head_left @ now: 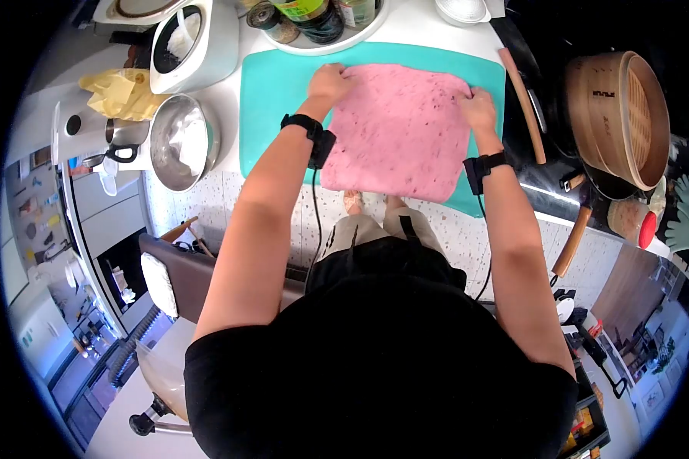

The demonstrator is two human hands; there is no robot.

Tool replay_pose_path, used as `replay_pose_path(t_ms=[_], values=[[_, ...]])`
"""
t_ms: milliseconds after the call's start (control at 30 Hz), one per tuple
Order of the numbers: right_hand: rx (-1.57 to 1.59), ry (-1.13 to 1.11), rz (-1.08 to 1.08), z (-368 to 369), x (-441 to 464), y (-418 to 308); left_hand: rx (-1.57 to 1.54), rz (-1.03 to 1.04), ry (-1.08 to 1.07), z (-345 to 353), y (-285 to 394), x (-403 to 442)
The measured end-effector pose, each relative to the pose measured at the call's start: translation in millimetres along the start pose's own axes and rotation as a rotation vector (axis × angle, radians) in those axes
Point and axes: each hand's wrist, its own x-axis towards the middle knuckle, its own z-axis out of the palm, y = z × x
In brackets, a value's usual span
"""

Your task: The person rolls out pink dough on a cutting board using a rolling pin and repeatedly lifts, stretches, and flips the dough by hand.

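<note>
A wide sheet of pink dough point(402, 134) with darker specks lies over a turquoise mat point(272, 92), its lower edge reaching the front of the counter. My left hand point(331, 84) grips the dough's far left corner, fingers curled around the edge. At the far right corner, my right hand point(478, 111) pinches the opposite edge. Both wrists wear black straps with small boxes and cables. Parts of the fingertips are hidden under or behind the dough.
To the left stand a steel bowl point(182, 145), a yellow bag point(122, 93) and a white container with a scoop point(195, 46). A round tray of jars point(325, 42) sits behind the mat. On the right are a wooden rolling pin point(524, 107) and a bamboo steamer point(612, 118).
</note>
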Motion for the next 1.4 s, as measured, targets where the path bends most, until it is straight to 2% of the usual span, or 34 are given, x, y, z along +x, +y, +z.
replay_pose_path(t_ms=[67, 100, 167, 200, 267, 300, 367, 400, 433, 467, 533, 567, 633, 700, 767, 833, 867, 933, 1067, 1133, 1167, 1233, 1267, 1333, 1367, 1400], values=[[-0.102, 0.393, -0.415, 8, -2, 6, 0.034, 0.174, 0.099, 1, -8, 11], [-0.101, 0.387, -0.415, 2, 6, 8, 0.036, 0.169, 0.097, -6, -15, 18], [0.433, -0.05, -0.189, -24, 23, 11, -0.507, 0.097, 0.074, -19, -32, 30], [0.527, 0.045, -0.238, -29, 28, 8, -0.505, 0.089, 0.07, -16, -35, 38], [0.492, 0.044, -0.225, -24, 50, 12, -0.533, 0.138, 0.253, -11, -39, 41], [0.492, 0.033, -0.219, -16, 47, 14, -0.178, -0.059, 0.298, -5, -31, 35], [0.085, 0.196, -0.217, -9, 37, 2, -0.075, -0.06, 0.278, 4, -19, 24], [0.085, 0.197, -0.215, -10, 37, -1, 0.026, -0.052, 0.257, 6, -15, 22], [0.32, 0.139, -0.252, -8, 35, 3, 0.001, 0.073, 0.332, 15, -27, 22], [0.553, 0.072, -0.277, -4, 24, 12, 0.004, 0.059, 0.31, 21, -40, 9], [0.421, 0.06, -0.287, -8, 0, 31, -0.064, 0.244, 0.327, 24, -58, -10], [0.295, 0.06, -0.32, -13, -13, 34, 0.029, 0.189, 0.273, 17, -56, -39], [0.119, 0.154, -0.265, -11, -64, 48, -0.017, 0.151, 0.17, 17, -78, -85], [0.134, 0.111, -0.188, -1, -108, 70, -0.205, 0.063, 0.153, 31, -100, -129], [0.156, 0.077, -0.113, 12, -121, 81, -0.266, 0.029, 0.125, 31, -101, -151], [0.349, 0.132, -0.059, 19, -108, 83, -0.273, 0.028, 0.131, 27, -95, -141], [0.347, 0.144, -0.058, 14, -102, 71, -0.278, 0.039, 0.129, 26, -92, -129], [0.192, 0.271, -0.223, -5, -64, 37, -0.228, 0.214, 0.328, 21, -79, -88], [0.007, 0.261, -0.326, -10, 4, 2, -0.046, 0.23, 0.358, 16, -42, -24], [0.068, 0.078, -0.089, -12, 16, -17, -0.018, 0.175, 0.296, 15, -22, -8], [0.069, 0.082, -0.1, -13, 18, -26, -0.02, 0.175, 0.307, 10, -9, -6], [-0.132, 0.003, -0.076, -9, 23, -33, -0.027, 0.081, 0.031, 2, 9, 1], [-0.13, 0.001, -0.079, -8, 27, -31, -0.024, 0.078, 0.033, 3, 13, 4], [-0.138, -0.029, -0.348, -5, 30, -22, 0.15, 0.105, 0.078, 7, 18, 6], [-0.136, -0.03, -0.344, -11, 22, -25, 0.153, 0.106, 0.074, 10, 13, 8], [-0.034, -0.038, -0.392, -19, 11, -25, 0.027, 0.234, 0.083, 11, 4, 8]])
